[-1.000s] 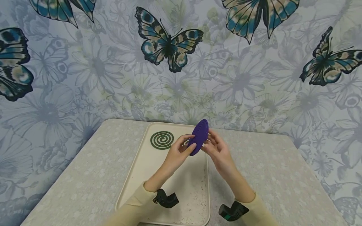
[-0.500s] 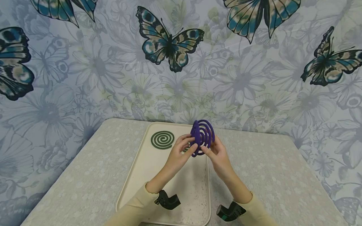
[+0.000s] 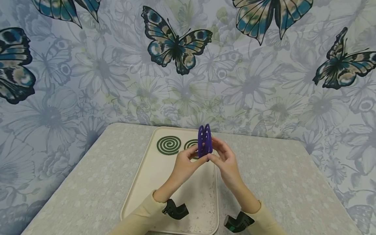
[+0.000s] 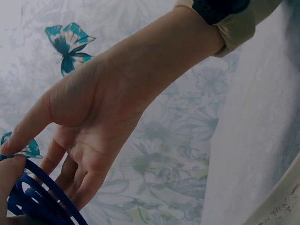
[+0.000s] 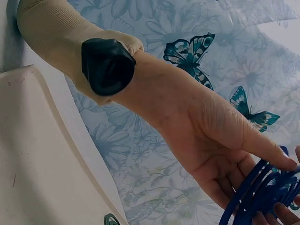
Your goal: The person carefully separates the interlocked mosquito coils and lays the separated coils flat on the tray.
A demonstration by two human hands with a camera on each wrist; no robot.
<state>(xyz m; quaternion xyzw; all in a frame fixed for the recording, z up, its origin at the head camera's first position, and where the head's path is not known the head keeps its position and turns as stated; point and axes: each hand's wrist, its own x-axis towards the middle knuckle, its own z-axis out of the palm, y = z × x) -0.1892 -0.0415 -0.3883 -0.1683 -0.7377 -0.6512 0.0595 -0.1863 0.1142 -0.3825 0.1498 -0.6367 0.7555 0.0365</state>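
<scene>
**Purple coil turned edge-on between both hands**

Turned since half a second ago, the purple coil (image 3: 204,141) now shows its thin edge to the head camera, where before its spiral face was partly visible; a second ago it looked like a solid tilted oval. With that turn, more of the second green coil (image 3: 191,146) on the tray has come into sight behind the left fingers.

At the far left of the tray (image 3: 152,182) lies a green coil (image 3: 168,145), flat and whole. Just to its right lies the second green coil, partly hidden by the hands.

The left hand (image 3: 185,164) is raised above the far part of the tray, thumb and fingertips pinching the lower left side of the purple coil. In the right wrist view this hand's thumb lies along the coil's rings with the fingers curled behind them.

The purple coil stands upright in the air over the tray's far right part, touching nothing but the two hands.

The right hand (image 3: 225,161) meets it from the right, thumb and fingers pinching the coil's lower right side. The left wrist view shows its thumb stretched toward the rings and its fingers behind them.

The tray sits on a pale patterned table (image 3: 282,182) against a wall of butterfly fabric (image 3: 176,42).
</scene>
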